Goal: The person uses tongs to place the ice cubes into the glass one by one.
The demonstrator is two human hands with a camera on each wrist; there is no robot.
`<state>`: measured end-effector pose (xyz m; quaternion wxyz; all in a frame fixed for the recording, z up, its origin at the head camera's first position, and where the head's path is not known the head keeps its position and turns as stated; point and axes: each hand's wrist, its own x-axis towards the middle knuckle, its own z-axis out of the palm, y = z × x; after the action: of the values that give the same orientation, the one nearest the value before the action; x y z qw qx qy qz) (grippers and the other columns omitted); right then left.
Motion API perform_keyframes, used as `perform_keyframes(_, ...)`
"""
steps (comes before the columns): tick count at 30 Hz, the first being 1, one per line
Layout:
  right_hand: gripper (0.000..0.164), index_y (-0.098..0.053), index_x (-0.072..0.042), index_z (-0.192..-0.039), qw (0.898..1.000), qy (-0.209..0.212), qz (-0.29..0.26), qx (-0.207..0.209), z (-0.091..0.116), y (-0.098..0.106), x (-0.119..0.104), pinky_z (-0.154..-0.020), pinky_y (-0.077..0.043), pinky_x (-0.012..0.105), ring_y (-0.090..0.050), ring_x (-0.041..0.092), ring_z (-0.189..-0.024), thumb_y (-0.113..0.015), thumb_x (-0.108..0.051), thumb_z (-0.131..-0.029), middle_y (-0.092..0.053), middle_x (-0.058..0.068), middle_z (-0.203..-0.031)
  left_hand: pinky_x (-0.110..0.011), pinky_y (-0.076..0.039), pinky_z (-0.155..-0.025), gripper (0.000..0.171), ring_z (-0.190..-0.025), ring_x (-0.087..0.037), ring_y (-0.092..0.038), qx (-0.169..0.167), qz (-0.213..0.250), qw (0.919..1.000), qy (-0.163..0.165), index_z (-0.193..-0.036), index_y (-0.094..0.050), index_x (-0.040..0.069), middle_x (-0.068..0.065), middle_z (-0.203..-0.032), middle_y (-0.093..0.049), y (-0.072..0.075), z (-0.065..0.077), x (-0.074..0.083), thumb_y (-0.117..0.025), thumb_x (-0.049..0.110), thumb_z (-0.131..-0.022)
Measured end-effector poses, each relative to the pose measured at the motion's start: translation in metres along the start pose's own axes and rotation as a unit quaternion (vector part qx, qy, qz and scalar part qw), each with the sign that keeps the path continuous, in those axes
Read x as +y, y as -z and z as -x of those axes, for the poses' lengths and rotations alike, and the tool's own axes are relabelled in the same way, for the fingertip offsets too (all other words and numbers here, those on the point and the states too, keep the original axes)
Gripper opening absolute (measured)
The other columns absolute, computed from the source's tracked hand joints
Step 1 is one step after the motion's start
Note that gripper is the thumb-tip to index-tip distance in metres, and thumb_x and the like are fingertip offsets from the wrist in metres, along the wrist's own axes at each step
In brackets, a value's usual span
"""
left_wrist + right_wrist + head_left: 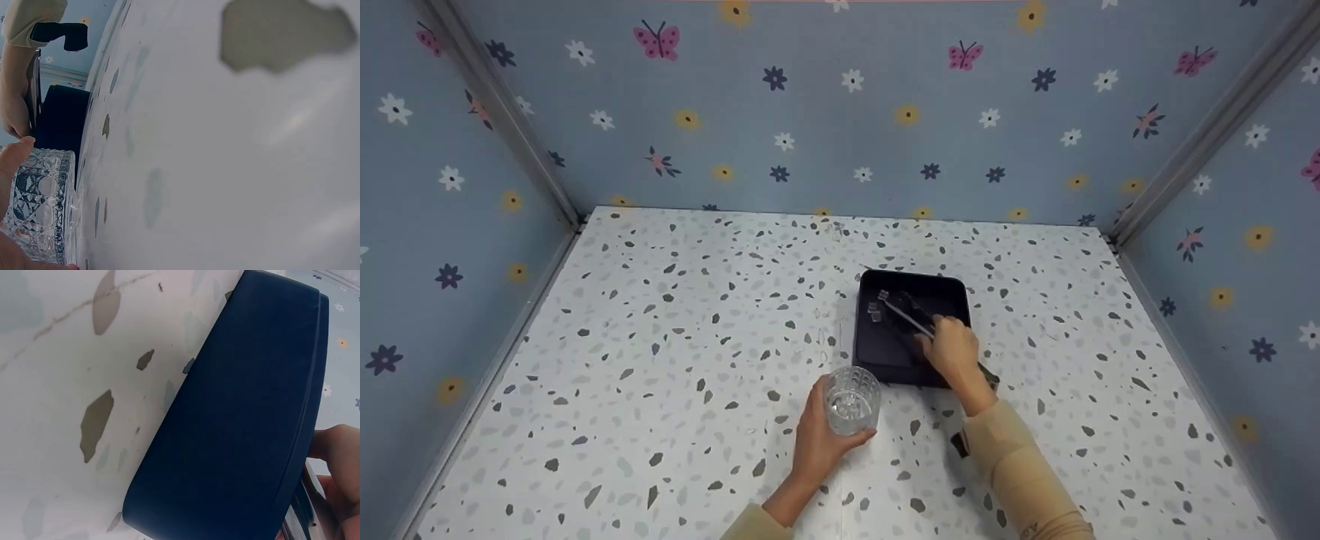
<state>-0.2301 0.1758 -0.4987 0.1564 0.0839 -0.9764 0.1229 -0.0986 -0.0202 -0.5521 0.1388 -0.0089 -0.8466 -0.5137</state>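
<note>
Left fingers (14, 160) cropped, glass (44, 205) partly covered, left wrist view; tongs (322, 503) partly behind tray (225, 416), right wrist view

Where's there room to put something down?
Bare tabletop stretches left of the glass and tray, right of the tray, and behind it to the flowery wall. It's crowded in the middle: the left hand holds the glass by the tray, and the right hand holds tongs in it.

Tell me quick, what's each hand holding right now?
Left hand: holding the clear glass, fingers curled round its side.
Right hand: closed on the metal tongs, over the black tray.
</note>
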Motion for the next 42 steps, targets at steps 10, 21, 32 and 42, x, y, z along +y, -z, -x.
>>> perform_keyframes(10,0.029,-0.064,0.002,-0.09,1.0,-0.016,-0.005,-0.011,-0.0048,-0.0009,-0.0021,-0.056,-0.047,0.047,-0.059,0.037,-0.068,-0.071,-0.021,-0.074,-0.062,0.02,-0.079,-0.04,-0.038,-0.092,0.1,-0.113,-0.028,-0.044,-0.004,0.002,1.0,0.004,-0.132,-0.029,-0.001,-0.015,-0.125,-0.044,0.0,-0.0001,0.0003,-0.083,0.034,-0.055)
perform_keyframes(21,0.022,-0.066,0.0,-0.089,1.0,-0.017,-0.017,-0.011,-0.0076,-0.0007,-0.0019,-0.056,-0.047,0.047,-0.06,0.037,-0.068,-0.07,-0.016,-0.075,-0.063,0.02,-0.08,-0.04,-0.037,-0.093,0.101,-0.114,-0.029,-0.043,-0.012,-0.002,0.9998,0.013,-0.132,-0.028,-0.001,-0.016,-0.126,-0.042,0.0006,-0.0007,-0.0002,-0.082,0.038,-0.056)
perform_keyframes(32,0.016,-0.068,-0.002,-0.085,1.0,-0.021,-0.014,-0.014,-0.0075,0.0001,-0.0011,-0.058,-0.047,0.047,-0.06,0.036,-0.069,-0.07,-0.015,-0.074,-0.064,0.019,-0.08,-0.038,-0.036,-0.094,0.1,-0.114,-0.027,-0.043,-0.012,0.009,0.9998,0.012,-0.132,-0.029,0.001,-0.014,-0.125,-0.044,0.0007,-0.0009,0.0006,-0.082,0.037,-0.056)
perform_keyframes(42,0.011,-0.067,-0.003,-0.081,1.0,-0.018,-0.014,-0.017,-0.0068,-0.0004,0.0007,-0.057,-0.047,0.046,-0.06,0.035,-0.067,-0.068,-0.012,-0.075,-0.064,0.018,-0.078,-0.039,-0.037,-0.093,0.1,-0.113,-0.027,-0.044,-0.007,0.004,0.9999,0.014,-0.132,-0.03,0.0,-0.014,-0.124,-0.045,-0.0001,-0.0014,-0.0005,-0.082,0.036,-0.055)
